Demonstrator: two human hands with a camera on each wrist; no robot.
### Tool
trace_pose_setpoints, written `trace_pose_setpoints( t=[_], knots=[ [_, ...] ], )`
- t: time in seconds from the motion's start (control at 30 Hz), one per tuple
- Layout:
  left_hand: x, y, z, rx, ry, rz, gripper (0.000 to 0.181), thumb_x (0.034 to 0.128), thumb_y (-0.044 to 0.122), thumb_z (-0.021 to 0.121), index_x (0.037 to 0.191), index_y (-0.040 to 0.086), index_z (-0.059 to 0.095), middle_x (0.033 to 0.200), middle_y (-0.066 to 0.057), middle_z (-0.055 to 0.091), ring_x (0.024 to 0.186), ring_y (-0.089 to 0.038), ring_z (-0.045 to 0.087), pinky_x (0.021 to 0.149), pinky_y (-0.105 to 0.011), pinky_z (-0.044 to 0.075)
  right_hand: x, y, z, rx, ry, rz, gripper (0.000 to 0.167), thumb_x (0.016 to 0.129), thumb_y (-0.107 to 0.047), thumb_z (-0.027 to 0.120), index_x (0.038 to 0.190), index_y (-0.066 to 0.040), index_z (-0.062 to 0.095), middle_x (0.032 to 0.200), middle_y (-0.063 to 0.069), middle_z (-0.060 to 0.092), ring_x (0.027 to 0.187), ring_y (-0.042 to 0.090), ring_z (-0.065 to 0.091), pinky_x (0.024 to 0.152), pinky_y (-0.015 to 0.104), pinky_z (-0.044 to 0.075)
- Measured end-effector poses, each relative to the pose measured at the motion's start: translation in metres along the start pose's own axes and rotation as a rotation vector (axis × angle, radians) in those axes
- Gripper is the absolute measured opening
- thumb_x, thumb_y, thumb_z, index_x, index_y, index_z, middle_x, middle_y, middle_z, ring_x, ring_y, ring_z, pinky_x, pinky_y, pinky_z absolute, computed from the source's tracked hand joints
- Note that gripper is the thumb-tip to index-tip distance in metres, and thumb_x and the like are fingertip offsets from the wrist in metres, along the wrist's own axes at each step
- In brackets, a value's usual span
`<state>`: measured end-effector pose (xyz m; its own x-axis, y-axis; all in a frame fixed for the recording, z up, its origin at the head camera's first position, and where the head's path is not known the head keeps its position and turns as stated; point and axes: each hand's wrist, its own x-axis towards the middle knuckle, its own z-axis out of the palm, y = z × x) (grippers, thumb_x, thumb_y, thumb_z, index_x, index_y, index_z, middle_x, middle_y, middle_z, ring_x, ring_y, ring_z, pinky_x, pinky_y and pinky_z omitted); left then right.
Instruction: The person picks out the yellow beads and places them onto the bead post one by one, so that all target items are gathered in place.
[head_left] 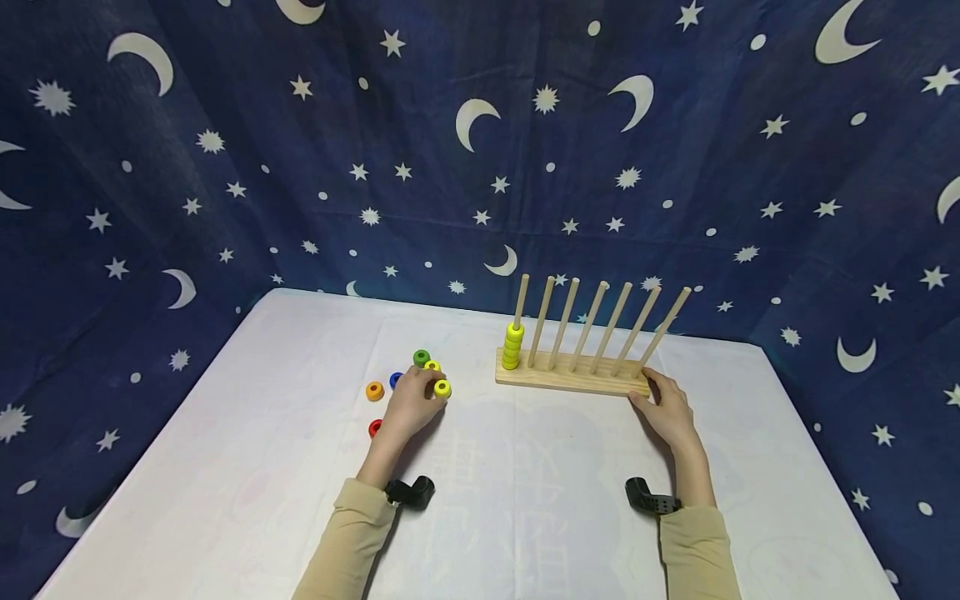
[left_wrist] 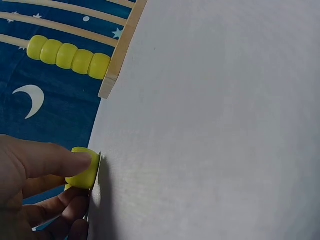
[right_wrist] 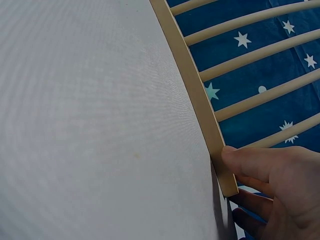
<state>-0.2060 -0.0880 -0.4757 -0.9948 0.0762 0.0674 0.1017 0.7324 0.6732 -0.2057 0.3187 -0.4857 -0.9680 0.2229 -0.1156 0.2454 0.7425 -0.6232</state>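
My left hand (head_left: 412, 403) pinches a yellow bead (head_left: 443, 389) between thumb and fingers, low at the table; the left wrist view shows the thumb on this bead (left_wrist: 84, 169). Another yellow bead (head_left: 432, 366) lies just behind it. To the right stands a wooden rack (head_left: 562, 380) with a row of upright pegs; several yellow beads (head_left: 512, 347) are stacked on its leftmost peg, the other pegs bare. My right hand (head_left: 670, 412) grips the rack's right end, and in the right wrist view the thumb lies on the base (right_wrist: 215, 145).
Around the left hand lie a green bead (head_left: 422, 357), a blue bead (head_left: 396, 380) partly hidden by the hand, an orange bead (head_left: 374, 391) and a red bead (head_left: 377, 428). A dark blue cloth (head_left: 420, 167) with moons and stars hangs behind the white table (head_left: 525, 500).
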Motion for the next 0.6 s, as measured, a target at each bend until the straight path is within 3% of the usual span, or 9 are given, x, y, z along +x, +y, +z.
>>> trace_pose_setpoints(
  t=[0.6],
  knots=[
    [-0.0001, 0.0019, 0.0012, 0.036, -0.002, -0.012, 0.034, 0.0798, 0.018, 0.075, 0.110, 0.006, 0.067, 0.112, -0.014, 0.060, 0.105, -0.030, 0.055, 0.088, -0.045, 0.048, -0.0001, 0.0000, -0.0011, 0.011, 0.000, -0.010, 0.065, 0.094, -0.024, 0.056, 0.149, -0.002, 0.029, 0.153, 0.028, 0.024, 0.143, 0.049, 0.015, 0.112, 0.068, 0.009]
  ],
)
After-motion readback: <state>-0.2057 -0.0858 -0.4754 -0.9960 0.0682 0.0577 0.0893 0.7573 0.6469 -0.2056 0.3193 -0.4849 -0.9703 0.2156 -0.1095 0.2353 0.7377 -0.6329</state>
